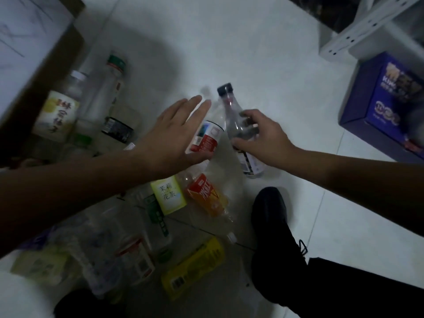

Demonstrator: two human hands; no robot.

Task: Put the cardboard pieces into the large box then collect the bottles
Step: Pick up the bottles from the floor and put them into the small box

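Observation:
Several empty plastic bottles lie scattered on the white tiled floor. My right hand is curled around a clear bottle with a black cap. Beside it, my left hand is spread flat with fingers apart over a clear bottle with a red and white label; whether the palm touches it is unclear. Below them lie an orange-labelled bottle, a pale green tea bottle and a yellow-labelled bottle. The large cardboard box stands at the upper left.
More bottles stand or lie beside the box at left. A purple printed carton sits at the right, with a white metal rack behind it. A black shoe and trouser leg stand at bottom right.

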